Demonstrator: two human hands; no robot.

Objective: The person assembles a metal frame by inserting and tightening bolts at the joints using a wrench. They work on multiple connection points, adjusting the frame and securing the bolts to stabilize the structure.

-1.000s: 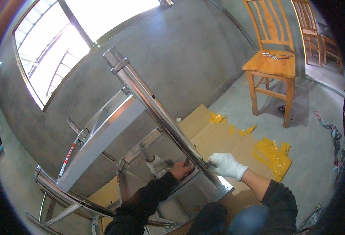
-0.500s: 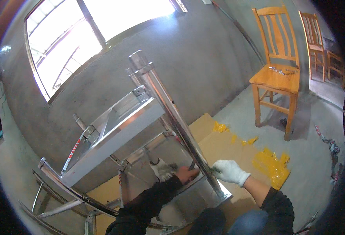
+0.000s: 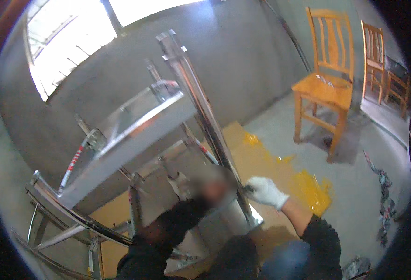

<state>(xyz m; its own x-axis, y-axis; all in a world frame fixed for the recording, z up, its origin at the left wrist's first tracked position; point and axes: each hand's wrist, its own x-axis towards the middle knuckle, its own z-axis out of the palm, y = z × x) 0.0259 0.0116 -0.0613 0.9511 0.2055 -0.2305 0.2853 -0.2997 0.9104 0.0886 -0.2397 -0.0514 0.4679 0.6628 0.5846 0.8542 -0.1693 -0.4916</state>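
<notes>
A metal frame with shiny tubular posts stands tilted before me, with a grey panel [image 3: 135, 149] across its upper part. At its near right post [image 3: 210, 126] is my right hand [image 3: 268, 192], in a white glove, fingers closed at the post's outer side around something small and dark that I cannot make out. My left hand [image 3: 213, 190], ungloved, is inside the frame on the other side of the same post, over the lower panel [image 3: 224, 219]. It is blurred, so its fingers do not show. Next to it lies a white glove [image 3: 181, 183], partly hidden.
Flattened cardboard [image 3: 233, 144] lies under the frame, with crumpled yellow plastic [image 3: 312, 191] beside it. A wooden chair [image 3: 324, 91] at the right bears small metal pieces. A string of rags [image 3: 383, 200] lies on the floor. More metal tubing [image 3: 58, 245] is at the lower left.
The view has shifted, so the frame and both hands appear a little higher and further left. Both hands stay at the same post; the left one has become blurred.
</notes>
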